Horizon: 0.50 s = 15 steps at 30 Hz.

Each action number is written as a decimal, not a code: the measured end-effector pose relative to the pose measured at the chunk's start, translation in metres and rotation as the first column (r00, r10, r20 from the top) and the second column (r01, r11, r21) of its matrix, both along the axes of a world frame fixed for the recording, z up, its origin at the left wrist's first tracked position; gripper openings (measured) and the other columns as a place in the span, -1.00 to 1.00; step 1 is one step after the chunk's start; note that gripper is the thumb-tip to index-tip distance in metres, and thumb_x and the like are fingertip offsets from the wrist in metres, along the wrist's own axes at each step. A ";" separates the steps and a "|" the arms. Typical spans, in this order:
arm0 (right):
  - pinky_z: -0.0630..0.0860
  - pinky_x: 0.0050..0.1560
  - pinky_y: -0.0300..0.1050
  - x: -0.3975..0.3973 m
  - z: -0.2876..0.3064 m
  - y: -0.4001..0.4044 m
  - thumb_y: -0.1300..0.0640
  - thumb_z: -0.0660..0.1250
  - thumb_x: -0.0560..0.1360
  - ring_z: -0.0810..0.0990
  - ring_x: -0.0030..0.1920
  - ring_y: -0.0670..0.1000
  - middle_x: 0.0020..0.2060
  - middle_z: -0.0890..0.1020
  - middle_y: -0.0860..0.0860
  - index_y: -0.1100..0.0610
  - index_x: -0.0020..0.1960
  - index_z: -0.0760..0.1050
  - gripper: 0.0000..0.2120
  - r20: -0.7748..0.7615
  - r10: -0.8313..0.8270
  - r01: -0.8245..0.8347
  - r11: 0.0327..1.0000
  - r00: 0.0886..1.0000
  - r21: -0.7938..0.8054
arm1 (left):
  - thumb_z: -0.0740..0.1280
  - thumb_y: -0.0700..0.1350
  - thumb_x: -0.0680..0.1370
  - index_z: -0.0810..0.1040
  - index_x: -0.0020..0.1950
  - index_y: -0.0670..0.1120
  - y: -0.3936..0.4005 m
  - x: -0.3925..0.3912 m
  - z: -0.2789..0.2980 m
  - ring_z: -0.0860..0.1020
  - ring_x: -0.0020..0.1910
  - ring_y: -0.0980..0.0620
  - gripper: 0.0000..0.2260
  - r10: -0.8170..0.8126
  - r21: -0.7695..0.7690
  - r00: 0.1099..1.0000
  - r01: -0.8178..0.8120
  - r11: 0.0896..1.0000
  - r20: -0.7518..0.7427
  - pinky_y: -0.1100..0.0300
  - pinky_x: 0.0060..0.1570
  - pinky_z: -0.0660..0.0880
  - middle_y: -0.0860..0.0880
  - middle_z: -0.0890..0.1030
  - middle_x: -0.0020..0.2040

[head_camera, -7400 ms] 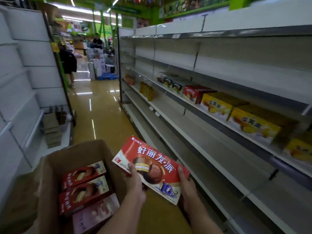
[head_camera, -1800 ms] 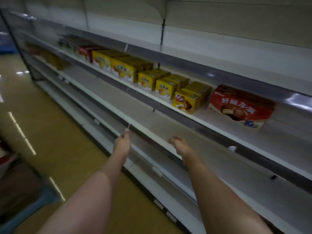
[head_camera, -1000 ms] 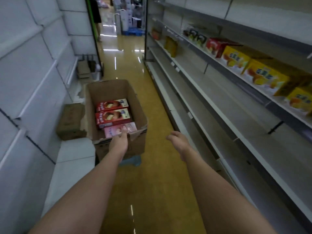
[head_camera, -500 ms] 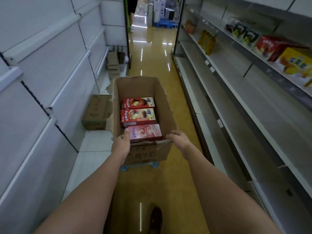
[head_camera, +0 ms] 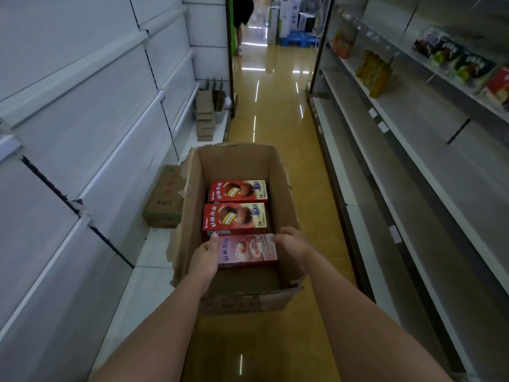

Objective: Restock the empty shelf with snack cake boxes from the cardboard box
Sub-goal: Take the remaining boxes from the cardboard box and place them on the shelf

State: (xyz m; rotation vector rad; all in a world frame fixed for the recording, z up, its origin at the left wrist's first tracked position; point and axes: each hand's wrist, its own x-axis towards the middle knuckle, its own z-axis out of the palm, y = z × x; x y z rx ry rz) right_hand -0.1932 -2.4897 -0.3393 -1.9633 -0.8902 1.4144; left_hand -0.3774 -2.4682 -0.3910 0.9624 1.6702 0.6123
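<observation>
Your left hand (head_camera: 205, 257) and right hand (head_camera: 292, 244) grip ends of pink snack cake box (head_camera: 248, 250) inside cardboard box (head_camera: 237, 161); two red boxes (head_camera: 235, 206) behind.

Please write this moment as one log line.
phase: pick | left hand: on pink snack box left end | right hand: on its right end | box: inside cardboard box, not lifted

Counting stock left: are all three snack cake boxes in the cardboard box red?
No: two red boxes lie farther in, but the nearest box, between both hands, is pink.
</observation>
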 end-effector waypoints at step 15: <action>0.42 -0.02 -0.14 0.006 -0.101 0.129 0.23 0.30 0.53 0.46 -0.06 -0.02 0.26 0.50 0.16 0.20 0.45 0.21 -0.47 -0.027 -0.005 0.001 0.992 1.000 -0.127 | 0.07 0.19 0.62 0.23 0.51 -0.10 0.118 -0.007 -0.098 0.36 0.37 -0.16 -0.45 0.053 -0.051 0.994 -0.058 0.997 -0.098 -0.05 0.32 0.33 -0.17 0.35 0.43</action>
